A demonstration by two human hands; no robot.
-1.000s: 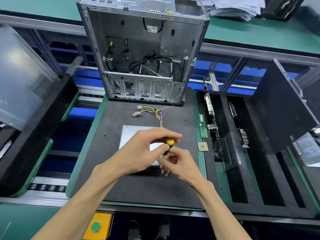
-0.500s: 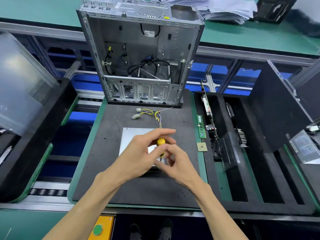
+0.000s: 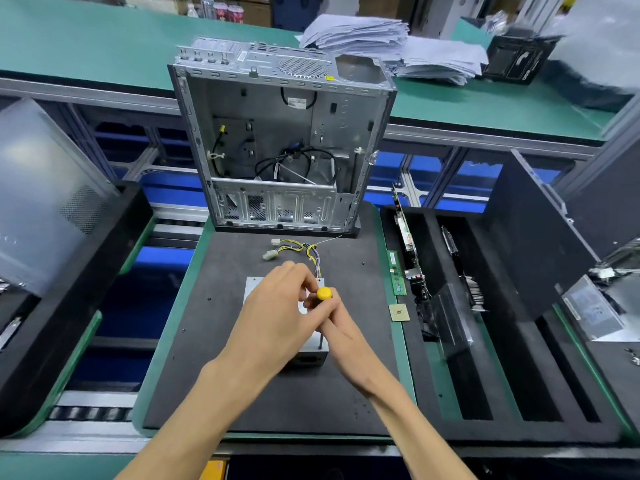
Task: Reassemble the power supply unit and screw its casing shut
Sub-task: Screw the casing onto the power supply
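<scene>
- The computer case (image 3: 280, 140) stands open at the far end of my mat (image 3: 214, 341); it fills more of the view than a second ago and the paper stacks behind it now show, so my head has tipped up rather than the bench shifting.
- The PSU (image 3: 254, 289) lies flat mid-mat, just in front of me, its wire bundle (image 3: 301, 249) trailing toward the case. It has not moved.
- My left hand (image 3: 277, 320) covers most of the lid. A second ago its fingers lay over the yellow cap; now they sit beside the handle with the cap bare, curled round the upper grip as far as I can tell.
- My right hand (image 3: 341, 327) grips the screwdriver (image 3: 324, 293) lower down, fingers wrapped on the handle near the shaft.
- The shaft stands upright on the lid's near-right corner. I judge I am re-gripping between turns, so this screw is still going in.
- Hidden: the screw and tip are too small to make out, and my hands mask the other corners, so I cannot say how many screws remain.
</scene>
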